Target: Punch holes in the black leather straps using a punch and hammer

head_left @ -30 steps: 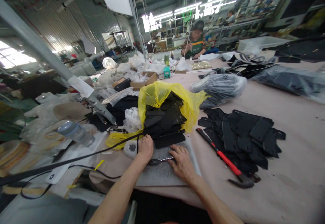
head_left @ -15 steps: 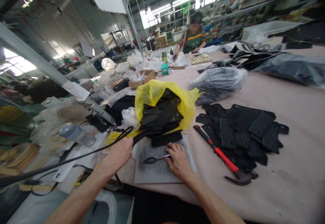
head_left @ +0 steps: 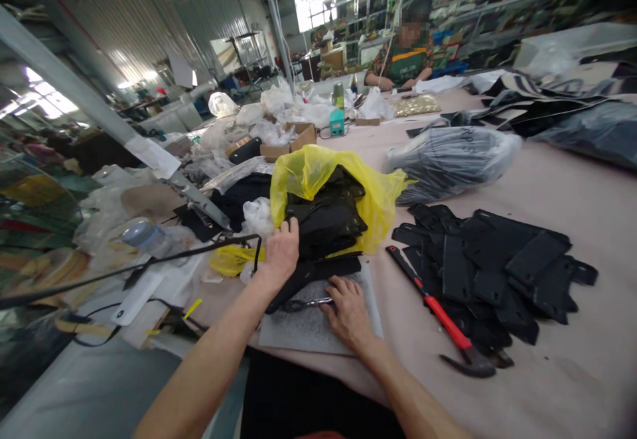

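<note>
My left hand [head_left: 283, 248] is at the open mouth of a yellow plastic bag [head_left: 383, 210], its bent fingers against the black pieces [head_left: 328, 220] inside. Whether it pinches one of them is hard to tell. A black piece [head_left: 293, 286] lies below that hand, over the edge of a grey board [head_left: 318, 333]. My right hand [head_left: 348, 310] rests on the board, closed round the end of a dark metal tool [head_left: 303, 304]. Another flat black piece [head_left: 338, 266] lies just beyond its fingers.
Right of the board are a red-handled hammer [head_left: 448, 323] and a pile of black pieces [head_left: 488, 266]. Behind sits a plastic-wrapped bundle [head_left: 452, 160]. A clear bottle [head_left: 149, 237] and black cable [head_left: 164, 263] are at left. Across the table is a person [head_left: 408, 54].
My left hand has moved up and right to the bag's mouth. A black piece now lies lower at the board's left side. My right hand stays on the tool. The view has shifted slightly.
</note>
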Action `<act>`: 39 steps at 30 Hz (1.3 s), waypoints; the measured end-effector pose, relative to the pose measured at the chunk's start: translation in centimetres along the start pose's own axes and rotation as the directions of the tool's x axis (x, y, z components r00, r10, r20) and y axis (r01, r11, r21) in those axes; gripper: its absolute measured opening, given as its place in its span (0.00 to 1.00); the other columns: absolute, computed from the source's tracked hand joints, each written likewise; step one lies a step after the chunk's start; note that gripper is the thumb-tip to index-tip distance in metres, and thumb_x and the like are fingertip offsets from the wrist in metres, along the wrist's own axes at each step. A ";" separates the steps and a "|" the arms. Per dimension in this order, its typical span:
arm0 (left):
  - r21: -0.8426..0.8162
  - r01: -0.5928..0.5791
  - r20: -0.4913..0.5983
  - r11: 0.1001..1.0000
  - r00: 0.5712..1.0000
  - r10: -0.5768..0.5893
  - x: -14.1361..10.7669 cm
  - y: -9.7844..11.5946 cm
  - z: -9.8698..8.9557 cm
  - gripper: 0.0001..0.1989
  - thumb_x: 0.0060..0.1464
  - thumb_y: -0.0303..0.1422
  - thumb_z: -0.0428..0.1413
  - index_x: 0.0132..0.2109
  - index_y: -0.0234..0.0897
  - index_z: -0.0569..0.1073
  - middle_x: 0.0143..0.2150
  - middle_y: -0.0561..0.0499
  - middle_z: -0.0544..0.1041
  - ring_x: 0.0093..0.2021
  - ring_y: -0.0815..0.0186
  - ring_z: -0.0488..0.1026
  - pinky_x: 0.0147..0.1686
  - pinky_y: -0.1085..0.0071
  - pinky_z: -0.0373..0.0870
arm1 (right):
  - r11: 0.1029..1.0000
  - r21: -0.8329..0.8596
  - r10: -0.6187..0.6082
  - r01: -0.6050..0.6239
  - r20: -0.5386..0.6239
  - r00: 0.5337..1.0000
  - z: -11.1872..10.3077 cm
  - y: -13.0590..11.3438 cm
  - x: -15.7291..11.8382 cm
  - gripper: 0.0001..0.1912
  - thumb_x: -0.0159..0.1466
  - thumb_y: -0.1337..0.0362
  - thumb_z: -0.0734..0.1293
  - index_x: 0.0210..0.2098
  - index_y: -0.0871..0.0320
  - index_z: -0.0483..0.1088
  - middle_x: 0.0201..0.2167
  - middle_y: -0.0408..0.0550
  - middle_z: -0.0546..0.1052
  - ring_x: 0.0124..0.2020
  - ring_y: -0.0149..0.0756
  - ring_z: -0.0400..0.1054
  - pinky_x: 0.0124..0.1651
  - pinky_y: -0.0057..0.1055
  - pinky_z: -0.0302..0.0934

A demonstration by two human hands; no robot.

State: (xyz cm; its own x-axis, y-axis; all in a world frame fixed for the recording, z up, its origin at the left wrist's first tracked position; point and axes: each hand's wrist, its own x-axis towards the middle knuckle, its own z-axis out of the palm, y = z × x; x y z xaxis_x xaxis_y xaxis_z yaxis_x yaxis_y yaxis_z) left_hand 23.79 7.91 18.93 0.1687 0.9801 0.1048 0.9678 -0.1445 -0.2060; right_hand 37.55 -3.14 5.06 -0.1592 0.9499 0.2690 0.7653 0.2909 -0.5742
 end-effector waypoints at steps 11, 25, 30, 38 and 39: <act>-0.048 -0.063 0.051 0.997 0.997 0.066 1.6 -2.6 0.2 0.15 0.59 0.24 0.44 0.48 0.35 0.71 0.42 0.42 0.75 0.42 0.56 0.74 0.40 0.63 0.68 | 0.999 0.034 -0.007 0.007 -0.017 1.000 0.1 0.2 0.1 0.13 0.60 0.64 0.67 0.45 0.54 0.70 0.53 0.52 0.70 0.55 0.49 0.59 0.59 0.50 0.51; -0.117 -0.176 -0.187 0.977 0.970 0.152 6.1 -2.5 -1.6 0.16 0.63 0.31 0.45 0.55 0.39 0.66 0.51 0.44 0.73 0.49 0.59 0.73 0.44 0.67 0.68 | 0.998 0.067 0.014 -0.012 -0.031 0.999 0.3 0.1 0.2 0.13 0.59 0.65 0.68 0.45 0.54 0.70 0.52 0.50 0.70 0.55 0.47 0.60 0.61 0.49 0.51; -0.157 -0.333 0.044 0.930 0.938 0.344 3.3 -3.0 5.6 0.27 0.54 0.26 0.54 0.61 0.34 0.61 0.60 0.40 0.67 0.59 0.58 0.65 0.57 0.62 0.62 | 0.999 0.039 0.015 -0.014 -0.025 1.000 0.2 0.0 0.2 0.12 0.60 0.65 0.68 0.44 0.54 0.70 0.53 0.52 0.70 0.55 0.47 0.60 0.60 0.49 0.51; -0.025 -0.534 0.083 0.845 0.842 0.534 6.9 -4.2 7.4 0.42 0.41 0.21 0.55 0.65 0.29 0.53 0.64 0.35 0.61 0.67 0.49 0.50 0.65 0.48 0.42 | 0.997 0.070 0.031 -0.028 -0.044 0.999 0.5 0.0 0.2 0.11 0.60 0.66 0.68 0.43 0.54 0.71 0.51 0.50 0.70 0.53 0.47 0.60 0.58 0.46 0.53; -0.002 -0.537 0.089 0.844 0.840 0.535 7.2 -4.2 7.3 0.40 0.41 0.21 0.55 0.64 0.28 0.55 0.62 0.35 0.64 0.66 0.48 0.54 0.65 0.46 0.41 | 0.997 0.071 0.026 -0.023 -0.046 0.999 0.6 0.0 0.2 0.11 0.60 0.66 0.68 0.43 0.54 0.71 0.51 0.50 0.70 0.53 0.47 0.60 0.57 0.46 0.53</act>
State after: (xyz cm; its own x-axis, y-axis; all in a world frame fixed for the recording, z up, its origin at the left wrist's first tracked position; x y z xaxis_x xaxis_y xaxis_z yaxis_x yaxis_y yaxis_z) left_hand 19.62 16.59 13.41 0.6428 0.7583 -0.1085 0.7264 -0.6483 -0.2279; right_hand 37.20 -2.84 4.68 -0.1105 0.9509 0.2892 0.7223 0.2767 -0.6338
